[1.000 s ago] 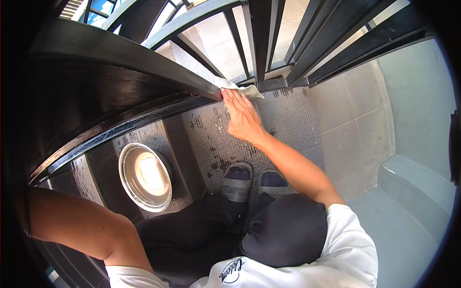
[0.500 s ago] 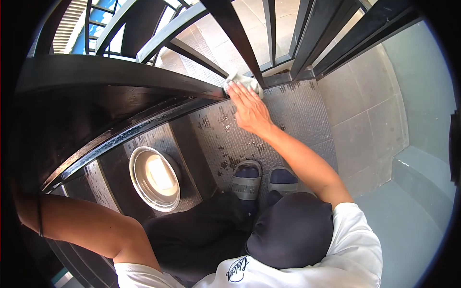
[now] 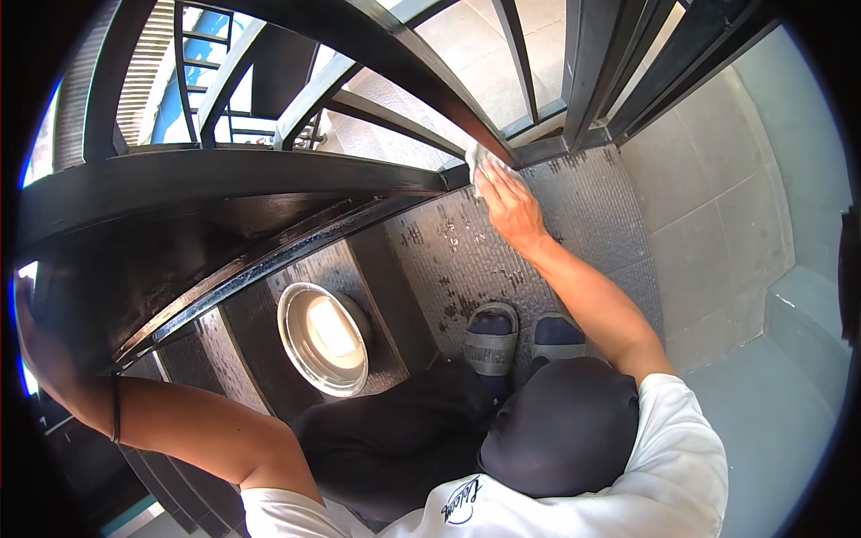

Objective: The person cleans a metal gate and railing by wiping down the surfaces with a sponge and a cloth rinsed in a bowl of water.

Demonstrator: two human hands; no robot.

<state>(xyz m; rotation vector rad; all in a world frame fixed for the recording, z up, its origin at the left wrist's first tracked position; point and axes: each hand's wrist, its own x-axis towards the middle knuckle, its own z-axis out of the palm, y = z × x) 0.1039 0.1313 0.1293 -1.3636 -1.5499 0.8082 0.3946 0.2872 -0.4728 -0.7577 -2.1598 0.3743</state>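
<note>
My right hand [image 3: 514, 213] presses a whitish cloth [image 3: 477, 160] against the foot of the black metal railing [image 3: 462, 90], where an upright bar meets the bottom rail. Its fingers lie extended together over the cloth and hide part of it. At the far left edge, my left hand [image 3: 34, 336] is in shadow beside the broad black side panel of the stairs [image 3: 224, 184]. Its fingers are too dark to make out, and I cannot tell whether it grips the panel.
On a lower step to the left stands a round bucket [image 3: 285, 336] with pale liquid inside. My sandalled feet [image 3: 491, 341] rest on a textured, wet-spotted landing [image 3: 439, 269]. Grey tiles [image 3: 708, 233] and a pale wall [image 3: 762, 430] lie to the right.
The whole view has shifted, with the scene now further right. My right hand and the cloth have slid slightly right along the rail's foot, towards the upright bar. My left hand shows more.
</note>
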